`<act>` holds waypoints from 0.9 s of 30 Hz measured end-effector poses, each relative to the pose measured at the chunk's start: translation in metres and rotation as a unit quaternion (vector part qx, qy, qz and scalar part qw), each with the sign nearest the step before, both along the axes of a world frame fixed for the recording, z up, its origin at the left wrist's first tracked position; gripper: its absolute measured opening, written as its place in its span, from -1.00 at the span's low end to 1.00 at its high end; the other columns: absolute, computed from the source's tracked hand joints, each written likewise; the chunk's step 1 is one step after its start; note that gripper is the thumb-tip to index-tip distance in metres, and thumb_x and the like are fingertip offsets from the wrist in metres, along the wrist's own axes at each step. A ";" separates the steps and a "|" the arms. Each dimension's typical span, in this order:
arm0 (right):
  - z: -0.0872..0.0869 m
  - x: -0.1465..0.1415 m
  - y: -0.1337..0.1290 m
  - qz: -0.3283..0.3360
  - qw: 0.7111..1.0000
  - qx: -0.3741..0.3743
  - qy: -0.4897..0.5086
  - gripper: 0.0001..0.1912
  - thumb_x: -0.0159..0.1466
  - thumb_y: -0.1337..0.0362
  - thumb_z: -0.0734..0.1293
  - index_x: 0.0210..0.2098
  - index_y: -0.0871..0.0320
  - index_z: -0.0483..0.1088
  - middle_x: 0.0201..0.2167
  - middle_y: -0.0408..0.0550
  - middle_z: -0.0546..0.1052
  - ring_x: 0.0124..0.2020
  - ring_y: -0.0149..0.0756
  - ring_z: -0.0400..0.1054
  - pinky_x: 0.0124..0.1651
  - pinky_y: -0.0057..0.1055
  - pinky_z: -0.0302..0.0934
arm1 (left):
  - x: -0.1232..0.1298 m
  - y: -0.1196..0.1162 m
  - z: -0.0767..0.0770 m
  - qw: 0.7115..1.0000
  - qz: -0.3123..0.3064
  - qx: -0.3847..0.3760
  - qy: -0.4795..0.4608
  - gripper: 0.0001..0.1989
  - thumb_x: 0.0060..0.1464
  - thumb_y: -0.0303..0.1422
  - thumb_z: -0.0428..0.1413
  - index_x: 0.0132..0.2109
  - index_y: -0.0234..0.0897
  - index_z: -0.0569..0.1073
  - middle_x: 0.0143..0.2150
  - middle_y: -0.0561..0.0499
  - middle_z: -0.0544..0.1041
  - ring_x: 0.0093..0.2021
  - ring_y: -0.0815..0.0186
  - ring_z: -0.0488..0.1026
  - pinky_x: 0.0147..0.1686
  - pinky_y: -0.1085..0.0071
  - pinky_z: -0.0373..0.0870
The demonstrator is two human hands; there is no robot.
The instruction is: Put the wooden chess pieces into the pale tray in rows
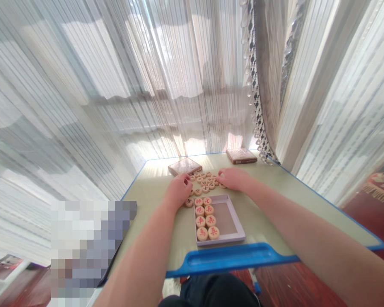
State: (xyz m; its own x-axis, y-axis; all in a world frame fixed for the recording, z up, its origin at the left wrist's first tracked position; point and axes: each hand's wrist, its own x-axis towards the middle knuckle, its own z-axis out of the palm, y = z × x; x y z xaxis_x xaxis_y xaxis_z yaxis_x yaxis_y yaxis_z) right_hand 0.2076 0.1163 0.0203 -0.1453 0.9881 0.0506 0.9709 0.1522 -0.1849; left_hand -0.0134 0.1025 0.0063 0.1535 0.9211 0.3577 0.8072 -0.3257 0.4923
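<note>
Round wooden xiangqi pieces [205, 188] with dark characters lie loosely grouped on the pale tabletop. My left hand [179, 189] is at the left side of the group, fingers curved and apart, close to a piece [189, 202] by the wrist. At the right side, my right hand [233, 178] rests low with its fingers loosely bent and apart, its fingertips at the pieces; a piece [222, 185] is partly under it. Nearer me lies a shallow open box [236, 219], its left part holding two columns of red-character pieces [210, 220], face up.
Two flat brown boxes stand at the far side, one behind the pieces [184, 165] and one farther right [241, 156]. The table [275, 200] has a blue rim and a blue front tray [227, 256]. Sheer curtains [179, 85] hang behind. A blurred-out area [92, 247] is at left.
</note>
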 end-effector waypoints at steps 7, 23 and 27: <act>0.008 -0.003 -0.007 -0.027 0.998 0.059 -0.014 -0.52 0.19 -0.04 0.07 -0.11 0.10 0.38 -0.19 0.09 0.50 -0.18 -0.08 0.36 -0.27 -0.28 0.18 | 0.000 0.002 -0.002 0.996 -0.088 -0.015 0.027 -0.83 -0.26 -0.56 -0.09 -0.51 -0.29 0.36 -0.39 0.01 0.42 -0.28 0.28 0.34 -0.28 0.40 0.28; 0.008 -0.008 -0.010 -0.042 0.995 0.095 -0.005 -0.54 0.21 0.01 0.05 -0.35 0.10 0.47 -0.36 0.04 0.53 -0.28 -0.16 0.38 -0.35 -0.38 0.14 | 0.002 -0.003 -0.003 0.998 -0.062 0.002 0.028 -0.73 -0.16 -0.46 0.00 -0.24 -0.25 0.46 -0.26 0.00 0.45 -0.31 0.31 0.38 -0.28 0.41 0.33; 0.007 -0.009 -0.010 -0.041 0.995 0.095 -0.001 -0.53 0.21 -0.02 0.04 -0.36 0.10 0.46 -0.36 0.03 0.53 -0.28 -0.17 0.38 -0.36 -0.38 0.13 | 0.001 -0.001 -0.006 0.998 -0.056 0.000 0.018 -0.60 -0.14 -0.45 0.01 -0.07 -0.23 0.42 -0.23 0.00 0.47 -0.29 0.31 0.39 -0.24 0.41 0.34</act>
State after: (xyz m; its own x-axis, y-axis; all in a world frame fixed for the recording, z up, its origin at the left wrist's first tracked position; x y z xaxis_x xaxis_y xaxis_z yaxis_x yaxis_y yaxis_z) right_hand 0.1985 0.1064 0.0275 -0.0656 0.9692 0.2376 0.9818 0.1052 -0.1581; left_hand -0.0128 0.1019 0.0006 0.2684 0.8977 0.3494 0.7827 -0.4146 0.4642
